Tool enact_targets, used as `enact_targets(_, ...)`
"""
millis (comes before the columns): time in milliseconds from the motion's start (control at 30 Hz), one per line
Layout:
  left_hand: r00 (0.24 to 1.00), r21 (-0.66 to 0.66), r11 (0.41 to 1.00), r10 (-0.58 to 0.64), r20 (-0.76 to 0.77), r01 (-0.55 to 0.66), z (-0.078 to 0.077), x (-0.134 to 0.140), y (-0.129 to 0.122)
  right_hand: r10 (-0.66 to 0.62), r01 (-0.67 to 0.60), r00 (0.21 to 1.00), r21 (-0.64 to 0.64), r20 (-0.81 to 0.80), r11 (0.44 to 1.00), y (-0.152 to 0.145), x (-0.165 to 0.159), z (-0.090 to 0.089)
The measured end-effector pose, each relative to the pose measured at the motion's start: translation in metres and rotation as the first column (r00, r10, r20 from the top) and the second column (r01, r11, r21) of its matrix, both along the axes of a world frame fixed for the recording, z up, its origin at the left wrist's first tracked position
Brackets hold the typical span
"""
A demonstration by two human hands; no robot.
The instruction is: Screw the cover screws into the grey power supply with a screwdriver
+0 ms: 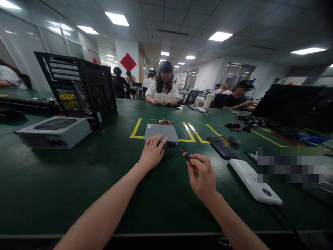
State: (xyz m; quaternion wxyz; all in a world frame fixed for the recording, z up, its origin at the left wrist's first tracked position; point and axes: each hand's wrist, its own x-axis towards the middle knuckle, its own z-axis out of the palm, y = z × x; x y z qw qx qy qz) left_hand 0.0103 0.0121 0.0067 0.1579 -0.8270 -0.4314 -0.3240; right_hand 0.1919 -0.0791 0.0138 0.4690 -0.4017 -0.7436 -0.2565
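A grey computer power supply (161, 131) lies on the green table in front of me, with coloured wires (164, 122) coming out at its far side. My left hand (154, 150) rests on its near left part, fingers stretched out over the top. In my right hand (203, 175) is a screwdriver (186, 156) with an orange and black handle. Its thin shaft points up and left, and the tip is at the near right corner of the power supply. Whether the tip sits in a screw is too small to tell.
A black computer case (99, 90) and a second power supply (56, 133) stand at the left. Rightward lie a dark phone (221, 147), a white power bank (256, 182) and cables (238, 126). Yellow tape (135, 129) marks the table (117, 208). A person (163, 88) sits opposite.
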Motion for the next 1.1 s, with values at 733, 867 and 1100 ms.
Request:
enact_targets(733, 1.0, 0.008, 1.0, -0.003, 0.022, 0.003, 0.0004, 0.0017, -0.0004, 0.049, -0.049, 0.999, -0.008, -0.007, 0.999, -0.0015, 0.0003, 0.0033)
enact_targets(867, 1.0, 0.006, 1.0, 0.0, 0.018, 0.0, 0.0005, 0.002, -0.0001, -0.003, 0.003, 1.0, -0.007, 0.011, 1.0, -0.002, 0.0001, 0.0032)
enact_targets(1100, 1.0, 0.01, 1.0, -0.003, 0.022, 0.003, -0.0003, 0.0022, 0.0004, 0.017, -0.019, 0.999, -0.031, -0.042, 0.999, -0.0013, 0.0003, 0.0015)
